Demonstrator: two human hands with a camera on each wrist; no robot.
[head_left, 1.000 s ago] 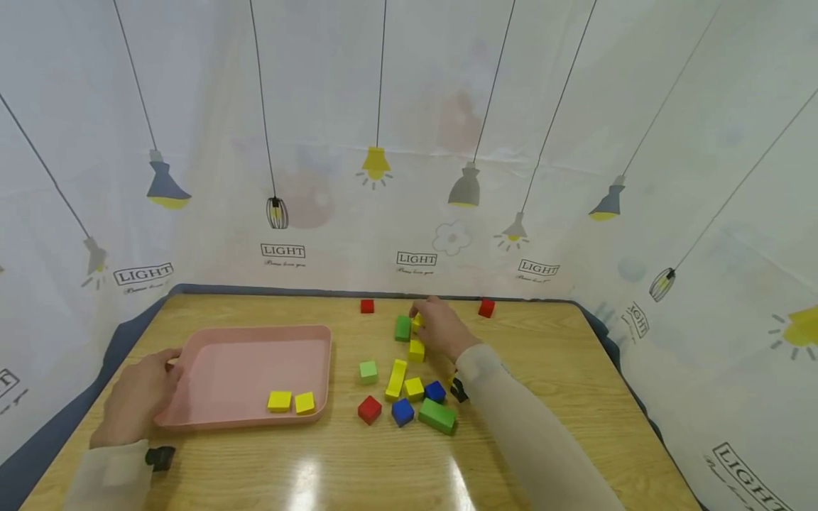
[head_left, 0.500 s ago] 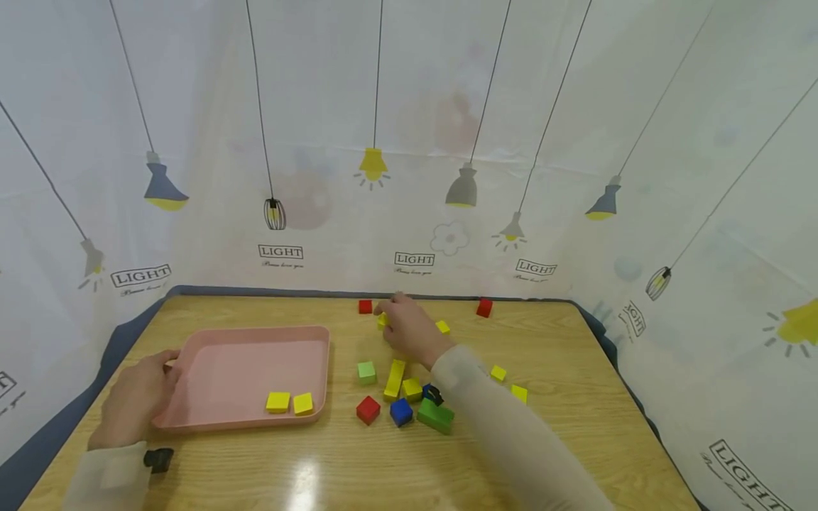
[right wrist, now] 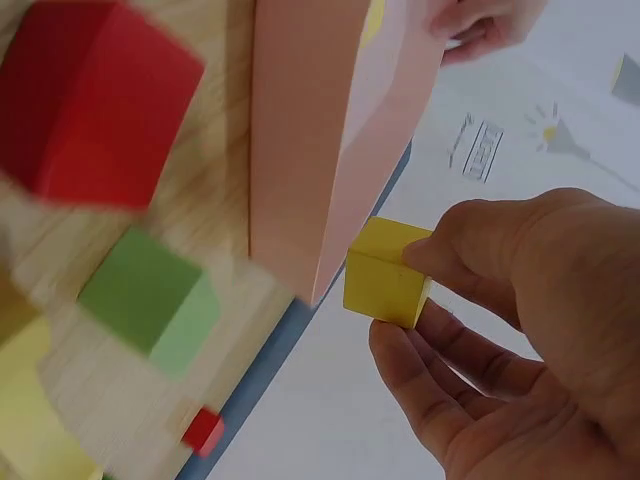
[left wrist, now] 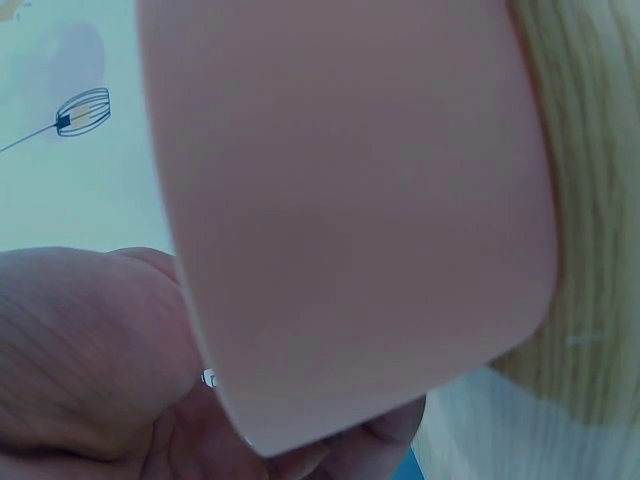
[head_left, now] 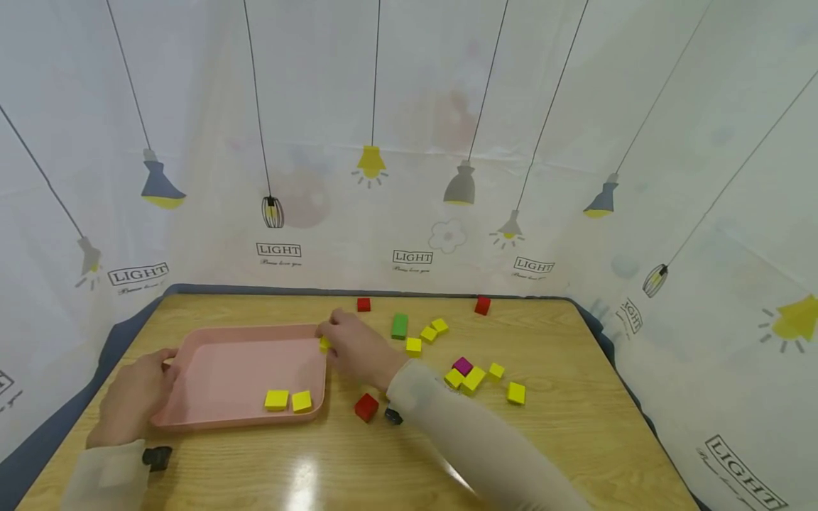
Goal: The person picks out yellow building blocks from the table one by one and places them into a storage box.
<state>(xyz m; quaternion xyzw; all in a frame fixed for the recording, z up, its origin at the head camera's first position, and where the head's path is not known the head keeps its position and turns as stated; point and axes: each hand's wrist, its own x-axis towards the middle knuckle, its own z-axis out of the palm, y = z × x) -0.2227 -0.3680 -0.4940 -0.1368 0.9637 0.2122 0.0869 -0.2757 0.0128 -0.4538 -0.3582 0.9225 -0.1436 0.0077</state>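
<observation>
My left hand (head_left: 132, 397) grips the left rim of a pink tray (head_left: 233, 362). In the left wrist view, the thumb and fingers lie on either side of the tray's wall. My right hand (head_left: 359, 346) pinches a yellow cube (right wrist: 385, 275) between thumb and fingertips, raised beside the tray's right rim at its far corner. Inside the tray, a yellow block (head_left: 276, 400) and a yellow cube (head_left: 302, 402) sit near the front right. A red cube (head_left: 366, 408) lies right of the tray. A light green cube (right wrist: 150, 300) shows in the right wrist view; the right arm hides it in the head view.
Several yellow blocks (head_left: 473, 380) and a magenta cube (head_left: 462, 365) lie on the wooden table (head_left: 549, 440) to the right. Farther back are a green block (head_left: 399, 326) and two red cubes, one left (head_left: 363, 304), one right (head_left: 482, 305). A printed curtain (head_left: 345, 234) stands behind.
My right hand has picked up a yellow cube from the far middle and carried it left to the tray's rim. The right arm now covers the nearer middle blocks. My left hand stays on the tray.
</observation>
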